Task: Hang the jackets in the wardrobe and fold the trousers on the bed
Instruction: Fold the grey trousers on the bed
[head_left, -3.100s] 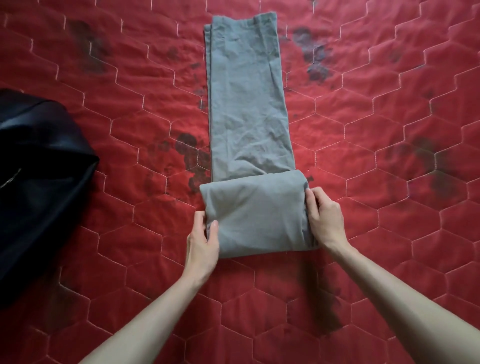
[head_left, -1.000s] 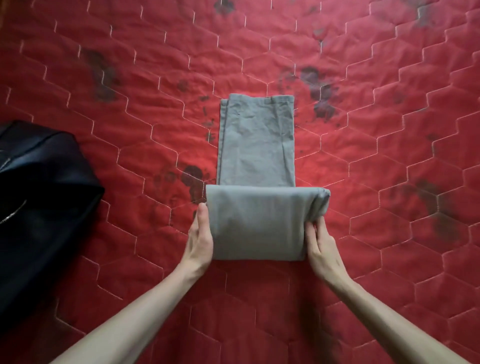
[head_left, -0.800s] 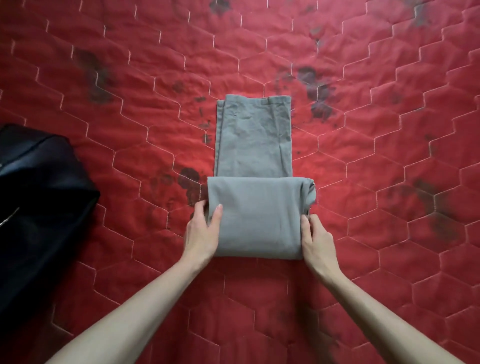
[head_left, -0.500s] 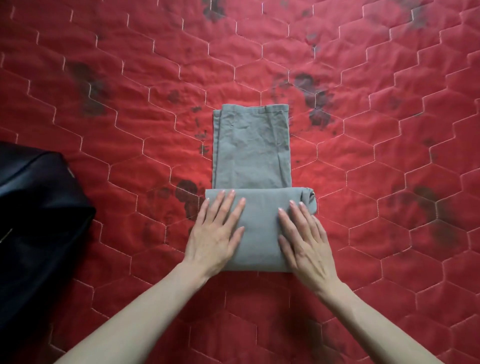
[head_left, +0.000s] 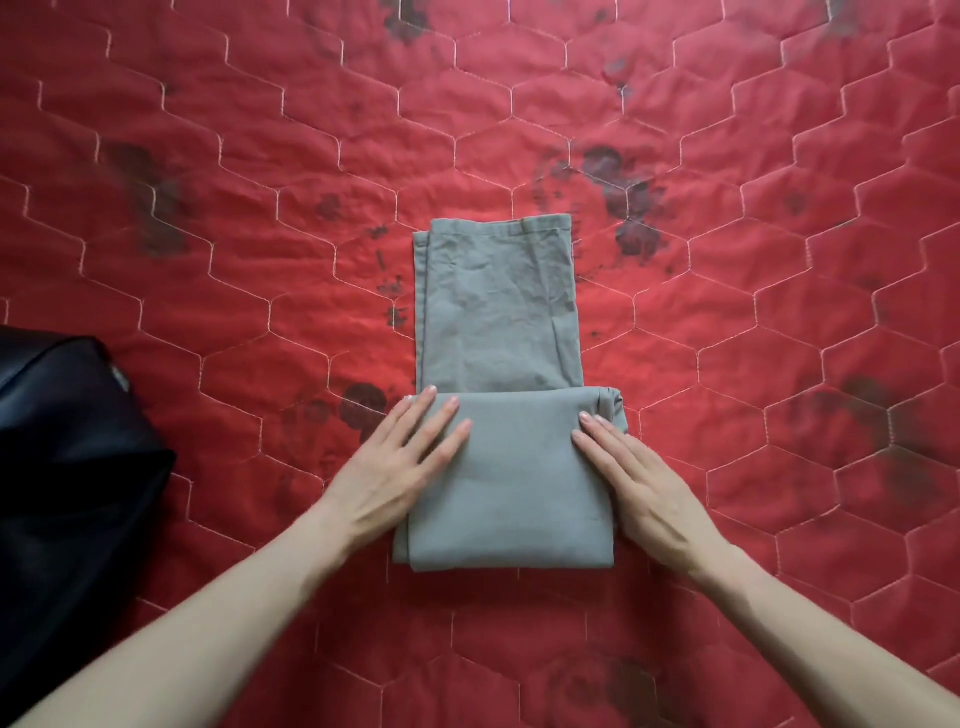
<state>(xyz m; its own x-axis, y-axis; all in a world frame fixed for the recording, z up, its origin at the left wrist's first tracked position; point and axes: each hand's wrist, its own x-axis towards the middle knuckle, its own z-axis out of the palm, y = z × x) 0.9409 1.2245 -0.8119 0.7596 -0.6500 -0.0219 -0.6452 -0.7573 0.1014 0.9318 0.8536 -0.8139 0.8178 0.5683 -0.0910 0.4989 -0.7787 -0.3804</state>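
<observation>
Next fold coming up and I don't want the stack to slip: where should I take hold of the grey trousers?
Probably grip the folded bundle of the grey trousers at its two side edges, one from each side, where the left hand and right hand lie flat. The layers end there, and the single strip beyond lies flat to receive the fold.

Both hands now lie flat with straight fingers on the trousers, no longer gripping the fold's side edges. Left hand and right hand have slid apart from the fold's middle toward its outer edges. Unfolded length beyond the fingertips is shorter than 3 s ago.
</observation>
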